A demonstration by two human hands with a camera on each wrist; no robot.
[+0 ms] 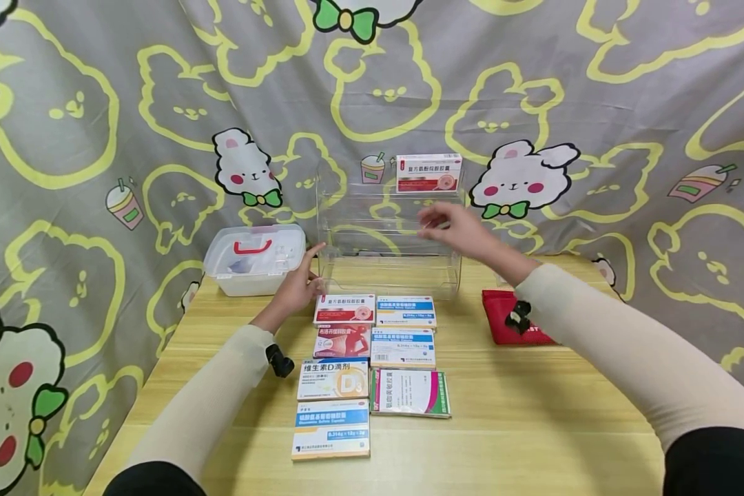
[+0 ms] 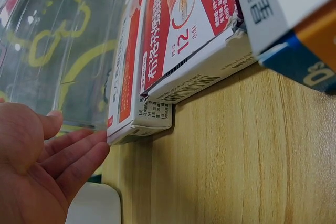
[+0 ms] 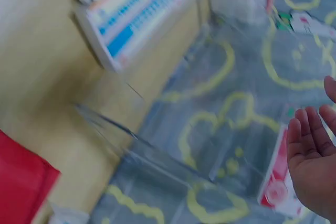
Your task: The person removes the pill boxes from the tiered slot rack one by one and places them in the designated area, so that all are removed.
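Note:
A clear plastic tiered rack (image 1: 389,286) stands at the back of the table. On its top tier, at the right, a white and red medicine box (image 1: 429,173) stands upright. My right hand (image 1: 455,229) is in front of the rack, just below that box, fingers loosely bent and holding nothing. At the rack's lower left side is my left hand (image 1: 299,284), its fingers extended against the rack's edge. In the left wrist view, those fingertips also reach the corner of a red and white capsule box (image 2: 124,77) in front of the rack.
Several medicine boxes lie in two columns, including a vitamin D box (image 1: 333,379) and a green and magenta one (image 1: 410,393). A lidded white bin (image 1: 254,262) with a red handle sits left of the rack. A red pouch (image 1: 502,324) lies at right, under the right forearm.

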